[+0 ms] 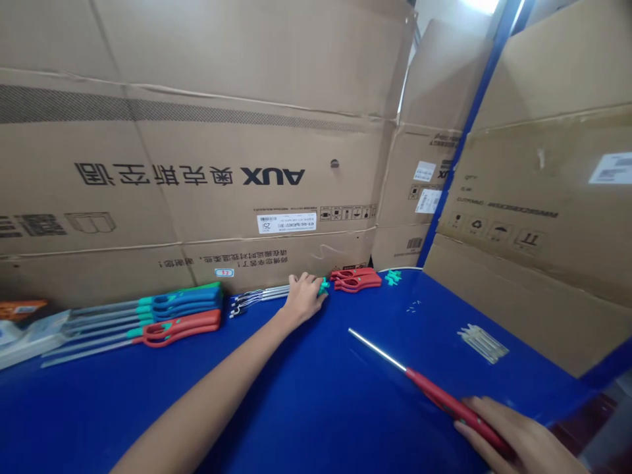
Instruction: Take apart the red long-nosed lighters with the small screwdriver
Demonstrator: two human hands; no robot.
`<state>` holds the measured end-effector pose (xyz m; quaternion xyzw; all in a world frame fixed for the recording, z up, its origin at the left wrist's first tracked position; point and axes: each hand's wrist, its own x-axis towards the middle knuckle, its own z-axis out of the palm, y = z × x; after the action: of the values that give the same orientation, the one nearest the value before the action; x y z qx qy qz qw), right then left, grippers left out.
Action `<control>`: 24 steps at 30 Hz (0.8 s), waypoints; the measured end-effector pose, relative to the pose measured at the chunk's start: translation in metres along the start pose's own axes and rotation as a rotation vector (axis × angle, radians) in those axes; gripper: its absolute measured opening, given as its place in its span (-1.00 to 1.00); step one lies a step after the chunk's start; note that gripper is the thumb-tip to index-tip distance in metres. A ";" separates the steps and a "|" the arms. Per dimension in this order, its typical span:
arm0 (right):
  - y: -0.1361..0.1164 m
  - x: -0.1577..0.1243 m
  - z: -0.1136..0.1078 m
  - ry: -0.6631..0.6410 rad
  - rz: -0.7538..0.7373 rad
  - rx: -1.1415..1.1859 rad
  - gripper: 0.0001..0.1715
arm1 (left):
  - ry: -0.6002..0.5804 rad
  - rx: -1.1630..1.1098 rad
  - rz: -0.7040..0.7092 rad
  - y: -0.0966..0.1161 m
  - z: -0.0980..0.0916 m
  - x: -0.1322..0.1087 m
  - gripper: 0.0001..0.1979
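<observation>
My right hand (513,434) is closed around the red handle of a long-necked lighter (439,395). Its thin metal tube points up and left over the blue table (306,401). At the foot of the cardboard wall, my left hand (303,296) bends its fingers down over the right end of a row of thin metal rods (266,293). These have wires at their left ends, and green pieces (323,286) show beside my fingertips. Just to the right lie red lighter handles (358,279), without tubes. My fingers partly hide the rods.
Several long-necked lighters (182,322) with blue or red handles lie at the left, beside a white box (37,339). Small green parts (394,277) and pale slim pieces (484,343) lie at the right. Tall cardboard panels (207,138) border the table.
</observation>
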<state>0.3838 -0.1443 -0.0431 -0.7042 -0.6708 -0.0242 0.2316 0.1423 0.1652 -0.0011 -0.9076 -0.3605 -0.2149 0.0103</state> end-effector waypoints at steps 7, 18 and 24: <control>-0.015 0.020 -0.007 -0.090 -0.015 -0.065 -0.74 | 0.040 -0.048 -0.055 -0.014 -0.020 -0.036 -0.76; -0.142 0.184 0.027 -0.652 -0.273 0.490 -0.66 | 0.005 0.023 0.180 -0.016 -0.075 -0.179 -0.61; -0.161 0.196 0.070 -0.687 -0.418 0.385 -0.61 | -0.026 0.011 0.021 -0.044 -0.064 -0.186 -0.79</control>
<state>0.2303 0.0629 0.0093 -0.4647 -0.8290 0.2900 0.1125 -0.0319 0.0655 -0.0226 -0.9141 -0.3520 -0.2010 0.0128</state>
